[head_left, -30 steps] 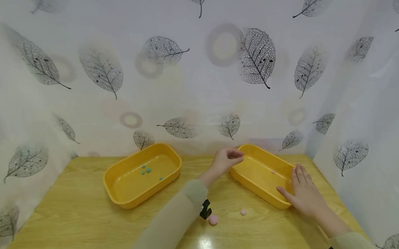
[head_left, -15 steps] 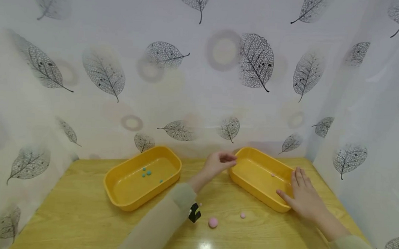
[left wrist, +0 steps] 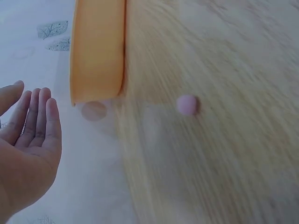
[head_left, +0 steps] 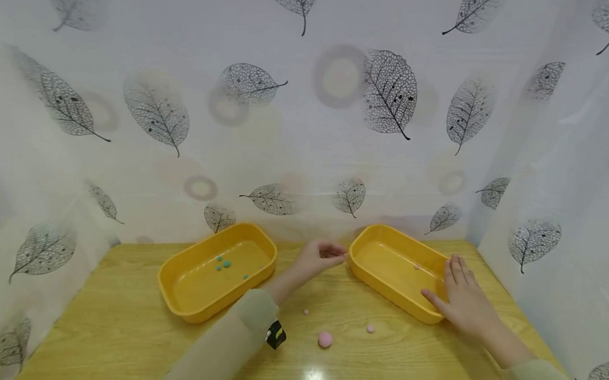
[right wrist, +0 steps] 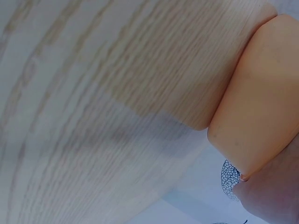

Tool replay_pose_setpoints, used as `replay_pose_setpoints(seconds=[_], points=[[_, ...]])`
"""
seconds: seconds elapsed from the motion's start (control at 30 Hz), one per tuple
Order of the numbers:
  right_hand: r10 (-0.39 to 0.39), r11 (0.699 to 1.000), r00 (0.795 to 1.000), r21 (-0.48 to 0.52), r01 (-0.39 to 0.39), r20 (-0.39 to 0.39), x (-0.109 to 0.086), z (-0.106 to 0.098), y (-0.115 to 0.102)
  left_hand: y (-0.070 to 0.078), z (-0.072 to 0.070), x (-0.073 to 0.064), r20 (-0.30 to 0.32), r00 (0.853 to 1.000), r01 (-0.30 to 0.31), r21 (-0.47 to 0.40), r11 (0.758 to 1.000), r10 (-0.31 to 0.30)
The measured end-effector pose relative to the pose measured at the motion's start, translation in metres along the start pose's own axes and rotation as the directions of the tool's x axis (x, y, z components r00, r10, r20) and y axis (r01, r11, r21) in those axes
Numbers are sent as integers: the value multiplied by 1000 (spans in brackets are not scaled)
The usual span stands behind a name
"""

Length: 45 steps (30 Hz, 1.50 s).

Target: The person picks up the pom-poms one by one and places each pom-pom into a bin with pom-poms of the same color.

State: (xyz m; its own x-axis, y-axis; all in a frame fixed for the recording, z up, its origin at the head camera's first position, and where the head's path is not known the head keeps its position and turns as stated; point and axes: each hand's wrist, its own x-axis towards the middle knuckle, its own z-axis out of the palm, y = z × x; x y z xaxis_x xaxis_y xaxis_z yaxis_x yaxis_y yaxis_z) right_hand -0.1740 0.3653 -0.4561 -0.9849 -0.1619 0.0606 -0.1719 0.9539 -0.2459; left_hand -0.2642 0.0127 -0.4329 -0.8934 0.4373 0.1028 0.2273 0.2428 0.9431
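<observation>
My left hand (head_left: 317, 259) is in the air just left of the right yellow tray (head_left: 397, 301), fingertips near its left corner. In the left wrist view, that hand (left wrist: 32, 149) has loosely extended fingers and an empty palm. My right hand (head_left: 466, 299) lies against the right end of the same tray, fingers straight over the rim and thumb spread toward the inside. A small pink ball (head_left: 416, 267) lies in this tray. On the table in front are a larger pink ball (head_left: 325, 339), a smaller pink ball (head_left: 370, 329) and a tiny pink ball (head_left: 305, 312).
Left of centre stands a second yellow tray (head_left: 189, 313) with several small teal balls (head_left: 226, 264) inside. Both trays sit near the back of the wooden table (head_left: 96, 322). A leaf-patterned white curtain (head_left: 308, 127) hangs behind and on the sides.
My left hand has drawn left and slightly down, away from the right tray's rim. The tiny pink ball, hidden behind that arm before, now shows. My right hand stays put.
</observation>
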Motion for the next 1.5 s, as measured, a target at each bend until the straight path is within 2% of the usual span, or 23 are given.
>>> replay_pose_setpoints(seconds=[0.27, 0.57, 0.8, 1.03, 1.2, 1.33, 1.5], points=[[5, 1000, 1000, 12, -5, 6, 0, 1, -1, -19, -8, -19, 17, 1000, 10, -30, 1000, -9], [5, 1000, 1000, 17, -5, 6, 0, -1, -1, -38, -15, -38, 86, 996, 27, -16, 1000, -26], [10, 1000, 1000, 14, -10, 5, 1, -2, -1, -52, -17, -48, 100, 992, 77, -55, 996, -71], [3, 1000, 1000, 9, -3, 7, 1, 1, 1, -56, -22, -55, 106, 994, 23, 29, 999, -26], [2, 1000, 1000, 5, -2, 6, 1, 1, 1, -59, -29, -59, 149, 989, -6, 77, 997, -5], [5, 1000, 1000, 8, -5, 7, 1, 1, 1, -63, -33, -63, 179, 984, -23, 80, 997, 9], [10, 1000, 1000, 3, -10, 10, 1, 0, -1, -68, -35, -67, 185, 983, -9, 81, 997, -7]])
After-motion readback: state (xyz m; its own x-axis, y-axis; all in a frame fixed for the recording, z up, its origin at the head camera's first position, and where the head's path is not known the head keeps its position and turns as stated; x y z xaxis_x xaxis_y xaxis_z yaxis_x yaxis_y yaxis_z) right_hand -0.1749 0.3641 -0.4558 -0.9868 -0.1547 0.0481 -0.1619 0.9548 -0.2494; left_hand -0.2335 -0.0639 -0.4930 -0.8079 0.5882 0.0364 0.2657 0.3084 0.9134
